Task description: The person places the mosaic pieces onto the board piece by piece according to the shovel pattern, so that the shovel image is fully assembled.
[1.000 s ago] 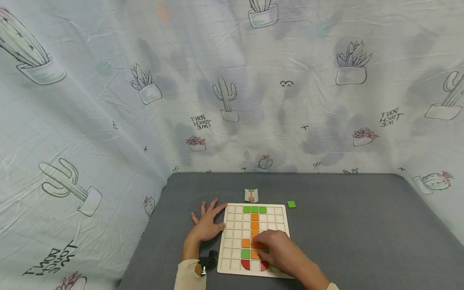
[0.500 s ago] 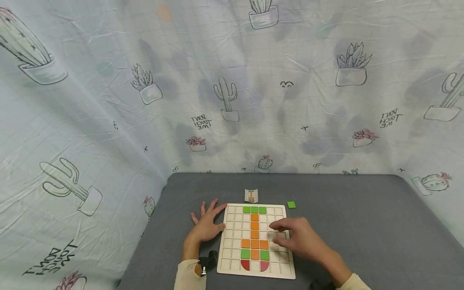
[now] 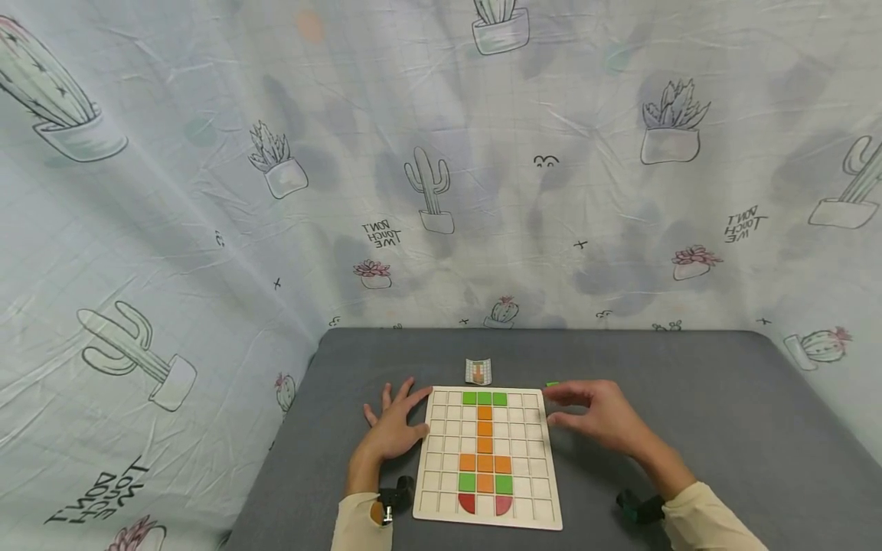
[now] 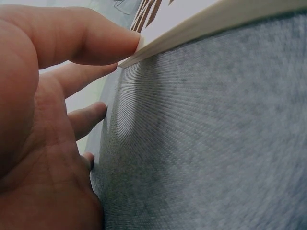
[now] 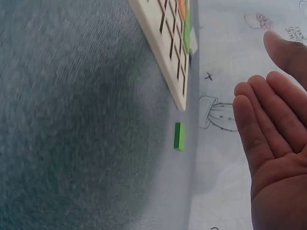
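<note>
A pale grid board (image 3: 441, 490) lies on the dark grey table, with orange, green and red tiles set in its cells. My left hand (image 3: 394, 432) rests at the board's left edge, fingers spread, with thumb and index fingertips touching its side; the left wrist view shows the thumb (image 4: 96, 40) against the rim. Beyond the board's right edge hovers my right hand (image 3: 602, 413), thumb and fingers apart and nothing between them. A loose green square tile (image 5: 179, 136) lies on the table near the board's corner, partly hidden behind the right fingers in the head view.
A small printed card (image 3: 478, 371) with a grid pattern lies just behind the board. The grey table (image 3: 689, 398) stretches to the right, and a cactus-print cloth (image 3: 524, 229) hangs behind and along the sides.
My right hand has left the tiles on the lower board and moved right and away to beside the loose green tile. A green tile shows in the lower right of the pattern. My left hand stays put.
</note>
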Action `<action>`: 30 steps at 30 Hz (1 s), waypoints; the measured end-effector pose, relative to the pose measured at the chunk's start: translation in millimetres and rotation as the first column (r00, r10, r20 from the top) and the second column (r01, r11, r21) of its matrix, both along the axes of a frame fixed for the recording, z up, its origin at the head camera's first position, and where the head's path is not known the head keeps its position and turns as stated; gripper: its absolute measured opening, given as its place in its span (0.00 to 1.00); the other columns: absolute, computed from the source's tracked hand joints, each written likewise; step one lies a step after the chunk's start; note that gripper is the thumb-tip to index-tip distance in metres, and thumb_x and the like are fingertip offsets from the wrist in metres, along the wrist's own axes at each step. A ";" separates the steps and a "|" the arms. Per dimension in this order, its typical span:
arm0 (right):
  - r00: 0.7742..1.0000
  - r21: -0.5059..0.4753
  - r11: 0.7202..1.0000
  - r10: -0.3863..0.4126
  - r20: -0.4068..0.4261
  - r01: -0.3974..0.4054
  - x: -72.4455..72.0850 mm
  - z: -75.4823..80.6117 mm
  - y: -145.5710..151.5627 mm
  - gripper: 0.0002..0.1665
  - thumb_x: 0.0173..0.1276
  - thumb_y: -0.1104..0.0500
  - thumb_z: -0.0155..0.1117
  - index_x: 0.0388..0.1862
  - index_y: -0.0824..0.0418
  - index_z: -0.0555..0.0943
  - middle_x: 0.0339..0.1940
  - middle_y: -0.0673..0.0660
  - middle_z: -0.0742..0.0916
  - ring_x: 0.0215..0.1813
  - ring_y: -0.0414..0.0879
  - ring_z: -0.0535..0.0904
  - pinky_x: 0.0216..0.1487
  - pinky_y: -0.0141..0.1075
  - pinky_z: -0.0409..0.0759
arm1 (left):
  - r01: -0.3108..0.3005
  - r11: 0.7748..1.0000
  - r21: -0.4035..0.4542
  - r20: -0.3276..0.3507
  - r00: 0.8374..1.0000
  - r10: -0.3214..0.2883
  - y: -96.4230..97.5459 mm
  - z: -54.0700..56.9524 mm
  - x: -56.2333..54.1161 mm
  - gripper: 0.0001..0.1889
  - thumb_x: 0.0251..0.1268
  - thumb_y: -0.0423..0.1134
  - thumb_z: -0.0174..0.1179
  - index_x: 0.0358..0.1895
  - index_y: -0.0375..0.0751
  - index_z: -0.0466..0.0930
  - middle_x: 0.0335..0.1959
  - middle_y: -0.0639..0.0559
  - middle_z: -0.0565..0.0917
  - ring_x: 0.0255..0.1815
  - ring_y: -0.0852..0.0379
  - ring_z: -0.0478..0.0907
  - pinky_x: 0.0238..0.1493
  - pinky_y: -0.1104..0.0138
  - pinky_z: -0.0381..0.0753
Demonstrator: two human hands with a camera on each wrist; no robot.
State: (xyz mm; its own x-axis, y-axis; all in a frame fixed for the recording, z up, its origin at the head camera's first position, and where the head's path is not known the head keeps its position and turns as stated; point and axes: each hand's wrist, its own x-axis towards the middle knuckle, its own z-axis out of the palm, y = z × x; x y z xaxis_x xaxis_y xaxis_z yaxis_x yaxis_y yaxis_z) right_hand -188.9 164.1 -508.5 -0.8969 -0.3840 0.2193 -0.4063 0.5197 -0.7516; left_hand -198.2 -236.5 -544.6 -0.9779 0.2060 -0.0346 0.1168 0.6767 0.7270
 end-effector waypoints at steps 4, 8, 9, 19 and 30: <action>1.000 0.007 1.000 0.003 0.004 -0.003 -0.6 -1.8 -0.1 0.26 0.66 0.55 0.84 0.62 0.62 0.90 0.57 0.56 0.94 0.56 0.56 0.93 0.57 0.52 0.92 | 0.006 1.000 0.003 -0.006 1.000 -0.006 -0.3 0.6 0.5 0.37 0.64 0.32 0.68 0.80 0.48 0.77 0.90 0.35 0.57 0.90 0.21 0.31 0.73 0.18 0.14; 0.998 0.010 0.998 0.060 -0.036 -0.060 3.5 -7.3 -6.9 0.25 0.66 0.56 0.84 0.60 0.64 0.91 0.54 0.58 0.95 0.53 0.55 0.94 0.55 0.49 0.93 | 0.004 1.000 0.000 -0.004 1.000 -0.004 -0.4 0.3 0.5 0.37 0.65 0.33 0.68 0.80 0.49 0.76 0.90 0.35 0.57 0.90 0.21 0.32 0.73 0.19 0.14; 0.996 0.011 0.997 0.077 -0.041 -0.077 5.0 -9.5 -9.5 0.25 0.66 0.55 0.84 0.59 0.63 0.91 0.54 0.59 0.95 0.53 0.54 0.94 0.54 0.48 0.93 | 0.003 1.000 0.001 -0.007 1.000 -0.003 -0.3 0.4 0.6 0.37 0.65 0.33 0.68 0.80 0.49 0.76 0.90 0.35 0.57 0.90 0.21 0.32 0.73 0.18 0.14; 0.971 0.094 0.969 0.235 -0.048 -0.230 21.4 -24.2 -40.3 0.22 0.67 0.55 0.84 0.58 0.58 0.93 0.53 0.51 0.95 0.52 0.43 0.93 0.52 0.41 0.92 | -0.003 1.000 -0.012 0.004 1.000 0.003 0.0 -2.2 -1.1 0.38 0.65 0.33 0.67 0.81 0.50 0.76 0.90 0.37 0.57 0.91 0.22 0.31 0.74 0.19 0.14; 0.901 0.198 0.905 0.408 -0.147 -0.378 26.6 -28.7 -65.7 0.20 0.65 0.61 0.83 0.56 0.57 0.92 0.51 0.48 0.95 0.52 0.37 0.90 0.55 0.36 0.90 | -0.004 1.000 -0.020 0.003 1.000 0.004 -0.5 -1.2 -1.5 0.38 0.65 0.33 0.67 0.81 0.50 0.75 0.90 0.37 0.57 0.91 0.22 0.31 0.74 0.19 0.13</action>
State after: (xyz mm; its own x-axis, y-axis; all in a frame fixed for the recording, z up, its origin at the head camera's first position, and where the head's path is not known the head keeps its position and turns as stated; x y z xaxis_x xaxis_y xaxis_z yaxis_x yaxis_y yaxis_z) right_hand -162.3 98.4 -537.2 -0.6163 -0.7404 0.2683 -0.7228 0.3965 -0.5660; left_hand -199.7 -237.0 -545.8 -0.9787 0.2010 -0.0418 0.1116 0.6919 0.7133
